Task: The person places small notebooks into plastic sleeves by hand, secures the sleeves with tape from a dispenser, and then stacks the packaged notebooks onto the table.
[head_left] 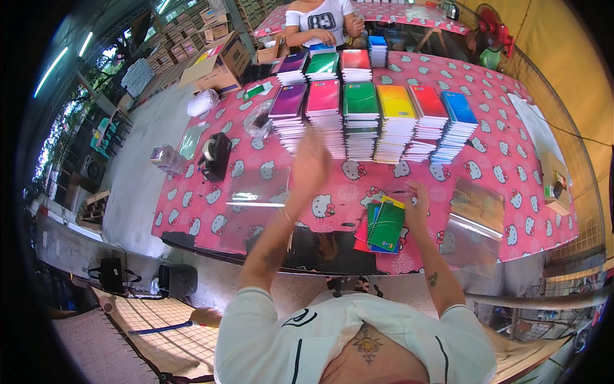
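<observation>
My left hand is raised at the front of the pink notebook stack, its fingers smeared by motion. By the near table edge, my right hand is at the upper right edge of a small fanned pile, its fingers apart. The pile has a green spiral notebook on top, with yellow, blue and red covers showing beneath. Further stacks stand in a row beyond: purple, green, yellow, red and blue.
Clear plastic sheets lie to the right, with another plastic sheet at left. A black tape dispenser and a cardboard box stand at left on the pink tablecloth. Across the table is another person.
</observation>
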`<state>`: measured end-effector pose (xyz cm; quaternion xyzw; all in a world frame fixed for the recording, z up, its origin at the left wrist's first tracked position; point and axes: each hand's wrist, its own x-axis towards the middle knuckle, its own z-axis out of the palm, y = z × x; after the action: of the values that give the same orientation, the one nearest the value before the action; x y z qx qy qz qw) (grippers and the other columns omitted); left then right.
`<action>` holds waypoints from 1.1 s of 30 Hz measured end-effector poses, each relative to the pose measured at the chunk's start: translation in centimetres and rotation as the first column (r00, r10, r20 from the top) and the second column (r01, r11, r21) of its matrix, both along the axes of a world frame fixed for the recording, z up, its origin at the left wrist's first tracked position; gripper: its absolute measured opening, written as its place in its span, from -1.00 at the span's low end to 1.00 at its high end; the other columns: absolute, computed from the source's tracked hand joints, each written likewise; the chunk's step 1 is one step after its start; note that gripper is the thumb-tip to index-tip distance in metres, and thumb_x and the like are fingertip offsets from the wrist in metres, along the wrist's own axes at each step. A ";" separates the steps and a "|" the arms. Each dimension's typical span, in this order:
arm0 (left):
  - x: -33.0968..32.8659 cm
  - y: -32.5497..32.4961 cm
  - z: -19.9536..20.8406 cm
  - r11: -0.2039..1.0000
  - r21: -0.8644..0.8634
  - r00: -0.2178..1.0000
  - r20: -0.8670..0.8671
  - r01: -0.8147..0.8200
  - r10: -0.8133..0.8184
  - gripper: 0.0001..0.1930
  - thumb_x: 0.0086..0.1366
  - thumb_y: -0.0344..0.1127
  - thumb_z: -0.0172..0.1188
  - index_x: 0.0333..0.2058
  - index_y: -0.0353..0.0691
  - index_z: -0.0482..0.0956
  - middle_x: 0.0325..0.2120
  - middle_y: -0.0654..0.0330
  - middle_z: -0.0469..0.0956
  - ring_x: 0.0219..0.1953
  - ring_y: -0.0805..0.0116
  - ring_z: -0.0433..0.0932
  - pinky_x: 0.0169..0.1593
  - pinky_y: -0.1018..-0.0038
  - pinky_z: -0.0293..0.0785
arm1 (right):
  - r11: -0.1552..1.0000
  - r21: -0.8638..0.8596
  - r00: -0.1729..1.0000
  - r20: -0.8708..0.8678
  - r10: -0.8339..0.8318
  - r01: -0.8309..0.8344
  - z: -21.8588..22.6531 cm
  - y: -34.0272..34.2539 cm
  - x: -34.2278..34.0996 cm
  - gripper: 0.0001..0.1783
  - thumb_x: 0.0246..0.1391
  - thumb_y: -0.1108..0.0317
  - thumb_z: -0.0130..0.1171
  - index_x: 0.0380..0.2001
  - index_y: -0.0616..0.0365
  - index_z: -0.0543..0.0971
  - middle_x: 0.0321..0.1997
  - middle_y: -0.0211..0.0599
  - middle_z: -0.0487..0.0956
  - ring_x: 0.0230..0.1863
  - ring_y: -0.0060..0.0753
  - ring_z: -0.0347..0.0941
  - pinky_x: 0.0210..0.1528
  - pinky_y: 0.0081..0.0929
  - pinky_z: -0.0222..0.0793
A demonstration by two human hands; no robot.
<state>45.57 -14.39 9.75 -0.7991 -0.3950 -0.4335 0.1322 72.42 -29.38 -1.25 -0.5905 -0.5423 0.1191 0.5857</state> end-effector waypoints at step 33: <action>5.8 -3.9 6.2 0.213 -0.764 0.462 0.123 0.609 -0.878 -0.59 0.08 -0.53 0.25 -0.03 -0.17 0.62 -0.08 0.09 0.55 -0.05 0.18 0.51 0.03 0.31 0.44 | 0.879 -0.319 0.359 -0.914 -0.187 -0.355 -0.9 -6.9 -2.6 -0.44 0.33 -0.05 -0.01 0.20 0.12 0.38 0.09 -0.32 0.50 0.08 -0.47 0.40 0.08 -0.34 0.34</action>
<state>51.34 -18.28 15.91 -0.9266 -0.0565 -0.1018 -0.3576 69.86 -36.29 -2.20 -0.5107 -0.1003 0.5881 0.6191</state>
